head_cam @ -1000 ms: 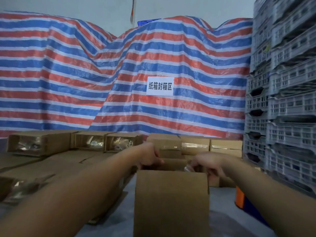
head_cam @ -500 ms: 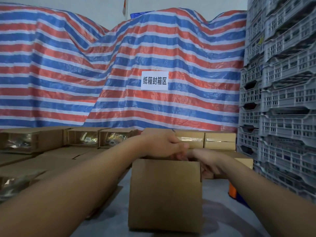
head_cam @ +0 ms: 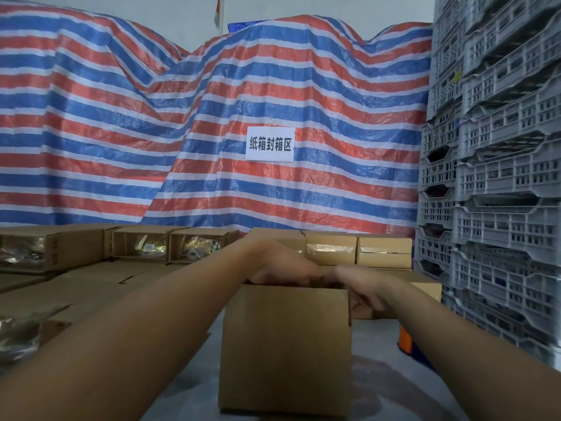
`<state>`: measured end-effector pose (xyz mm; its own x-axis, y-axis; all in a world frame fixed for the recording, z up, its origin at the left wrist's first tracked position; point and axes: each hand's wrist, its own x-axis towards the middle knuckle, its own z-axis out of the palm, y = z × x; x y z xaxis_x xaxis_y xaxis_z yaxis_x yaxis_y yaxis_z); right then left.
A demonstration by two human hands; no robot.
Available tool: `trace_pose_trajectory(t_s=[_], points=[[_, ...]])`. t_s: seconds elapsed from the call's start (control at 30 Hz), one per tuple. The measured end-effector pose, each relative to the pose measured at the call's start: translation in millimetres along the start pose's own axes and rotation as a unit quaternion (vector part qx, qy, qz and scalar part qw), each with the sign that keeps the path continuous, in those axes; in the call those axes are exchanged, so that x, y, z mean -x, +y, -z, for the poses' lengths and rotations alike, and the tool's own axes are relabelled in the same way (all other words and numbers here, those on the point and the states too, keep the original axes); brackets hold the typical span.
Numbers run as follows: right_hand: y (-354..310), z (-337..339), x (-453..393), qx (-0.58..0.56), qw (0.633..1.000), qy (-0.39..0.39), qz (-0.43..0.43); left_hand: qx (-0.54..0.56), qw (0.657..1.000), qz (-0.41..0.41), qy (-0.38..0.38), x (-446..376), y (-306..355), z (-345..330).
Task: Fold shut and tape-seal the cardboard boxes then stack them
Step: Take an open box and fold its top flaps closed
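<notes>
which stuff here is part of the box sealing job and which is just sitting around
In the job:
- cardboard box standing in front on the table
- left hand and right hand, both at its top edge
- taped boxes behind it
- open boxes at the left

Lying about:
- striped tarp
- paper sign
- grey crates stacked on the right
- orange object
</notes>
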<state>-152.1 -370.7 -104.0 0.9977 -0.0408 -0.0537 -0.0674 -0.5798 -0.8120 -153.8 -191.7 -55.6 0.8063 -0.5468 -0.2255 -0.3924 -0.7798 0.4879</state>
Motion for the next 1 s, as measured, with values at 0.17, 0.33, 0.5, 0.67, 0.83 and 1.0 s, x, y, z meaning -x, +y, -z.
trace_pose_trajectory(t_s=[0.17, 0.33, 0.5, 0.67, 0.83, 1.0], points=[[-26, 12, 8, 0.102, 0.947, 0.164, 0.257, -0.123, 0.977, -0.099, 0.141, 14, -15, 27], [-64, 12, 30, 0.343, 0.907, -0.145, 0.198, -0.243, 0.968, 0.06, -0.008, 17, -10, 40], [-80, -22, 19, 0.528, 0.823, -0.18, 0.109, -0.29, 0.951, 0.088, -0.054, -6, -10, 20], [-74, -35, 6, 0.513, 0.831, -0.191, 0.094, -0.373, 0.925, 0.044, -0.059, -16, -17, 8], [-66, -38, -2, 0.498, 0.844, -0.177, 0.093, -0.347, 0.936, 0.029, -0.045, -11, -20, 11], [-65, -37, 1, 0.499, 0.842, -0.181, 0.098, -0.234, 0.972, 0.003, -0.016, 3, -13, 36]])
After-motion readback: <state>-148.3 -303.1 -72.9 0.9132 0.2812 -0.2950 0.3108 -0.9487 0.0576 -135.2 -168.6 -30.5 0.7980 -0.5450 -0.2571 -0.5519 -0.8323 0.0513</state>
